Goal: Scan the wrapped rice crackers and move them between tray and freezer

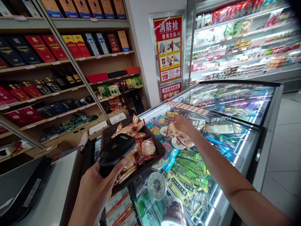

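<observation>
Shop aisle, open chest freezer (265, 131). Our left hand (94, 188) has its grip closed round a black handheld device (115, 152) beside the snack basket (106, 133). Our right hand (184, 125) rests on a round pack (173, 129) inside the freezer; whether its grip is closed we cannot tell. Reaching step, we judge; a lift needs a clean pinch.

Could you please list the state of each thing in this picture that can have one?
left hand: shut around the scanner
scanner: held, tilted over the basket
basket: full of wrapped snacks
right hand: reaching into the freezer, touching round packets; grip unclear
freezer: near part open, far part under glass lid
</observation>
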Tool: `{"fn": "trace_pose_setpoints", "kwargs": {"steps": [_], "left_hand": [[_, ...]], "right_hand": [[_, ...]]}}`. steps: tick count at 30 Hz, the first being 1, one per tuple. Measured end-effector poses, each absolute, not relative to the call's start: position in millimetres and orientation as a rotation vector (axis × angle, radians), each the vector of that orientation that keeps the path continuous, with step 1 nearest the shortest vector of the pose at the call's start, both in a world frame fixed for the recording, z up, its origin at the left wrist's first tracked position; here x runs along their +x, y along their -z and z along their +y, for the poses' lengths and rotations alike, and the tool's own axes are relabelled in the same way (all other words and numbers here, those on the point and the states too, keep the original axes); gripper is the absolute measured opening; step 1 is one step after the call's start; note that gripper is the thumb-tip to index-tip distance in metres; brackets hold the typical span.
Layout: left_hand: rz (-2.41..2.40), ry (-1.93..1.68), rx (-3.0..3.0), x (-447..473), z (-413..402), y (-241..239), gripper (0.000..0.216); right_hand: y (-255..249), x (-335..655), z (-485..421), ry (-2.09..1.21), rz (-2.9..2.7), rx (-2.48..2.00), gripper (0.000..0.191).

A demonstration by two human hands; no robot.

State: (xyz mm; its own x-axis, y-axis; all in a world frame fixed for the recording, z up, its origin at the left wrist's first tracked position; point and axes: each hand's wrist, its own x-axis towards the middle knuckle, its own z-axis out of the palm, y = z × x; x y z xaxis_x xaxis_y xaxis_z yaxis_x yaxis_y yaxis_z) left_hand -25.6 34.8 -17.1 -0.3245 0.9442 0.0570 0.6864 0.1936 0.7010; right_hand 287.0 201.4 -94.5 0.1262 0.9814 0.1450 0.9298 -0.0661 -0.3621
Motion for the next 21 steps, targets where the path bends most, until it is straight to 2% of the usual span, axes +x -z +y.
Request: {"fn": "trace_pose_setpoints", "kwargs": {"steps": [5, 9, 15, 18, 21], "left_hand": [[2.092, -0.9, 1.546, -24, 35, 16, 0.06], [2.075, -0.93, 1.556, -25, 36, 18, 0.058], [2.095, -0.89, 1.58, -30, 37, 20, 0.056], [2.089, -0.904, 1.578, -31, 37, 21, 0.055], [2.059, -0.895, 1.587, -30, 37, 22, 0.055]], "right_hand": [[94, 289, 199, -0.027, -1.613, -2.104, 0.033], [86, 260, 187, -0.118, -1.911, -1.802, 0.029], [99, 210, 170, -0.641, -2.362, -1.201, 0.062], [108, 198, 167, -0.635, -2.48, -1.183, 0.08], [114, 194, 169, -0.54, -2.527, -1.191, 0.086]]}}
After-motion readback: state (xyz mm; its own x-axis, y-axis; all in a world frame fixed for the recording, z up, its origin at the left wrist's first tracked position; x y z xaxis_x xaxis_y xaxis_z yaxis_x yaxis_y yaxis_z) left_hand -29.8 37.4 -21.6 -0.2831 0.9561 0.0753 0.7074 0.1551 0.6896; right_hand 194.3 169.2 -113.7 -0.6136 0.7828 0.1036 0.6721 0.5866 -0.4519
